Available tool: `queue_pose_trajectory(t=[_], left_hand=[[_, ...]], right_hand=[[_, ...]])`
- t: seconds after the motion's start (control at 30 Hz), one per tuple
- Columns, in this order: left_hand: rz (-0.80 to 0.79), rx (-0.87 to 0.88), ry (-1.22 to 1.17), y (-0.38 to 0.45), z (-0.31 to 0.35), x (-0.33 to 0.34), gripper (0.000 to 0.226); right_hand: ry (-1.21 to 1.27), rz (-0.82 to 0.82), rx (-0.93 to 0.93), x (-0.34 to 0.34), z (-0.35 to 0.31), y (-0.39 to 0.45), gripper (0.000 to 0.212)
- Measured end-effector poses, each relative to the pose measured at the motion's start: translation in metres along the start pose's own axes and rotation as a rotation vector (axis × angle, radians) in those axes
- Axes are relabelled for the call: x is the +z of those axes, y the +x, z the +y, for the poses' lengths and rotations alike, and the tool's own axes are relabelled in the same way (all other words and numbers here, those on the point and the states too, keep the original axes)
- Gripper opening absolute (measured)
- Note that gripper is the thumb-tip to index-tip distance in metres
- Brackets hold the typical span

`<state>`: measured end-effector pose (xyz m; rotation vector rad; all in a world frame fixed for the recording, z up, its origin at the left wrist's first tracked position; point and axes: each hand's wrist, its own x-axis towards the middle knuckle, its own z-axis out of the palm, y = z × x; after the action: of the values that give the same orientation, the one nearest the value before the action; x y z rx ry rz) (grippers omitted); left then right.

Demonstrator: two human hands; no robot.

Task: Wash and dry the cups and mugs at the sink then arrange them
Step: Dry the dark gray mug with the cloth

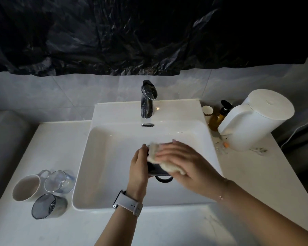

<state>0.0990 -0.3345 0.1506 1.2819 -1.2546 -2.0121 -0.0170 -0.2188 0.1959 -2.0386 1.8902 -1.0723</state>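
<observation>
Over the white sink [114,157], my left hand [139,167] grips a black mug [156,170] lying on its side, its handle [164,180] pointing down towards me. My right hand [181,157] presses a cream cloth [164,163] flat against the mug's outside, fingers straight. On the counter left of the sink stand a white mug [26,188], a clear glass cup [58,181] and a smoky grey glass cup [46,205], close together.
A chrome tap [147,99] stands at the back of the sink, no water running. At the right back stand a white kettle [254,119], an amber pump bottle [219,116] and a small paper cup [207,110]. Small scraps litter the counter [256,174] beside the kettle.
</observation>
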Motion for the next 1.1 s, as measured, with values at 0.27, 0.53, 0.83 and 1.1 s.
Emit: queue_pose_trajectory(t=[0.27, 0.53, 0.83, 1.1], left_hand=[[0.138, 0.176, 0.231, -0.003, 0.004, -0.001, 0.031], [0.132, -0.031, -0.105, -0.005, -0.017, -0.012, 0.041], [0.116, -0.302, -0.592, 0.005, -0.008, -0.008, 0.032], [0.013, -0.354, -0.575, -0.017, -0.025, 0.024, 0.034]], right_hand=[[0.092, -0.026, 0.37, 0.02, 0.03, 0.029, 0.024], [0.731, -0.046, 1.055, 0.036, 0.039, 0.027, 0.03], [1.014, 0.437, 1.088, 0.038, 0.025, -0.026, 0.032], [0.72, 0.766, 1.136, -0.034, 0.055, -0.12, 0.023]])
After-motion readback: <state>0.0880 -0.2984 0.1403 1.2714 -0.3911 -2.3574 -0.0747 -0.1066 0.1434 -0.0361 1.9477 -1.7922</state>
